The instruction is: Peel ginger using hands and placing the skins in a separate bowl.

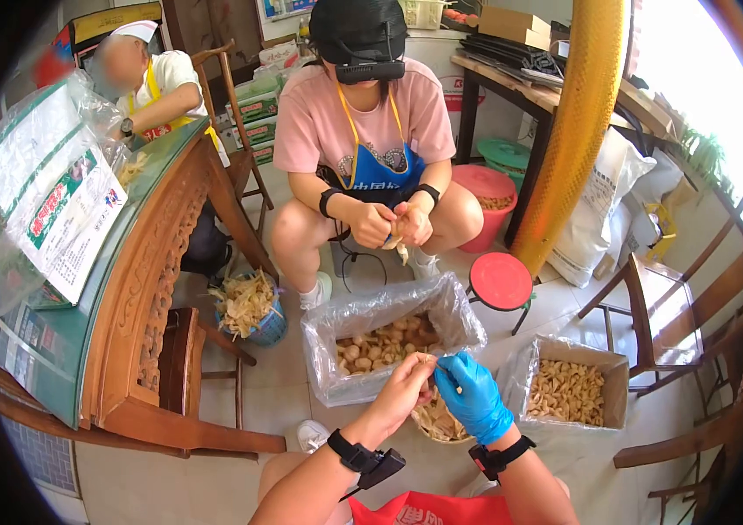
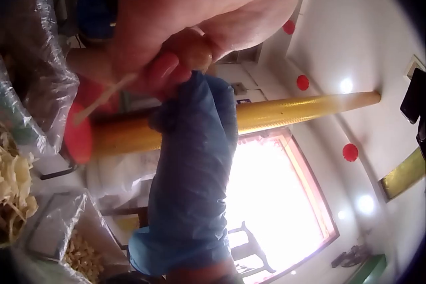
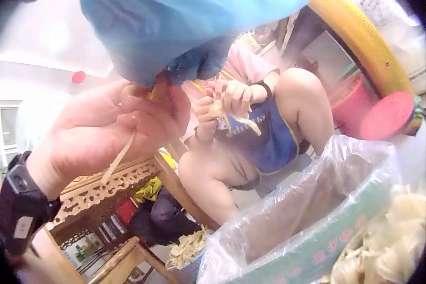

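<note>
My bare left hand (image 1: 402,391) and my blue-gloved right hand (image 1: 474,398) meet fingertip to fingertip above the boxes. Curled left fingers grip a small rounded brown piece (image 2: 199,52), mostly covered by the hands. The glove's fingertips pinch at its edge. A thin pale strip (image 3: 118,159) dangles from the left hand. Partly hidden under my hands stands a round basket (image 1: 441,422) of pale peelings. Ahead is a plastic-lined box (image 1: 323,354) holding rounded light-brown pieces. Right of my glove, another lined box (image 1: 613,404) contains smaller pale pieces.
Opposite sits a person (image 1: 362,131) in a blue apron, working something pale in both hands. A red-topped stool (image 1: 501,280) and wooden chair (image 1: 664,306) are at right. At left stand a carved table (image 1: 166,262) and a blue basket (image 1: 271,330) heaped with peelings.
</note>
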{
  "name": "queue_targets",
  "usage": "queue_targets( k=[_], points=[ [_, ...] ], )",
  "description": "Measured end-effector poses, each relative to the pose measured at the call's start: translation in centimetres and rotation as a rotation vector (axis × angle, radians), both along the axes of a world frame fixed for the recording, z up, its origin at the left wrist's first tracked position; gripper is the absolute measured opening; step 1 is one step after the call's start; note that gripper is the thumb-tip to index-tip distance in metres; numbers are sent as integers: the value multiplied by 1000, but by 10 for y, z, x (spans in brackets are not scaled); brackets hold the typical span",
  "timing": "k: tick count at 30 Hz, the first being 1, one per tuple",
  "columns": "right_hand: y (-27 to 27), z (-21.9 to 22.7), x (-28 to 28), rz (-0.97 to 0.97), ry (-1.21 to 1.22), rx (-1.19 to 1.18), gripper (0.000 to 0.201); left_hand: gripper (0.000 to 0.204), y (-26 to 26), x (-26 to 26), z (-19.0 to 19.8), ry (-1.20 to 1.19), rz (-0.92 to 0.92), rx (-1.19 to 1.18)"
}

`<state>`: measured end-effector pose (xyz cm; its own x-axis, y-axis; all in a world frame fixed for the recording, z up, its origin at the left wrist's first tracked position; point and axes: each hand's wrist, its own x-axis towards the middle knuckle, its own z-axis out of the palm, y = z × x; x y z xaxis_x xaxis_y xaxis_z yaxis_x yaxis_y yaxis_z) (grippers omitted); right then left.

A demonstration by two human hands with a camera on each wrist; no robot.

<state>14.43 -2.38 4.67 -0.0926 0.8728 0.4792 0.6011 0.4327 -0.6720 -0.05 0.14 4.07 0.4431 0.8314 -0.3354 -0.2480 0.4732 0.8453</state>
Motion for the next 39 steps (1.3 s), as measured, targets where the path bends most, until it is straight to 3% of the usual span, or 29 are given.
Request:
queue_targets(
  k=[6, 9, 12, 15, 18, 23, 26, 28, 29, 30, 32, 38, 39],
  points=[
    [4, -4, -13, 111, -9, 20, 19, 14, 9, -14, -1, 10, 91, 13],
    [7, -5, -24, 56, 160, -18, 18, 15, 12, -16, 2, -37, 158, 16],
    [8, -15, -32, -33, 351, -49, 13, 14, 10, -22, 0, -69, 131, 28],
    [13, -16, -36, -86, 1064, -387, 6, 15, 15, -30, 3, -81, 135, 107],
    [21, -14, -20, -161, 1092, -466, 8, 15, 18, -37, -5, -13, 188, 149],
    [32, -17, 31, -382, 1018, -436, 11, 22, 22, -31, -19, -34, 286, 117],
    [31, -25, 74, -483, 920, -269, 14, 24, 21, -30, -7, -36, 192, 27],
    [29, -40, 111, -595, 866, -186, 14, 28, 19, -25, -1, 35, 123, 98],
    [26, -57, 137, -704, 725, -183, 16, 29, 17, -20, 4, 61, 103, 126],
    [18, -57, 151, -724, 744, -141, 17, 29, 15, -17, 6, 61, 85, 117],
    [2, -51, 176, -841, 525, -86, 17, 28, 14, -15, 6, 86, 98, 116],
    [-29, -47, 219, -1087, 242, -190, 21, 34, 12, -9, 4, 101, 80, 104],
    [-33, -50, 223, -1141, 61, -200, 26, 35, 11, -6, 6, 84, 73, 110]
  ],
)
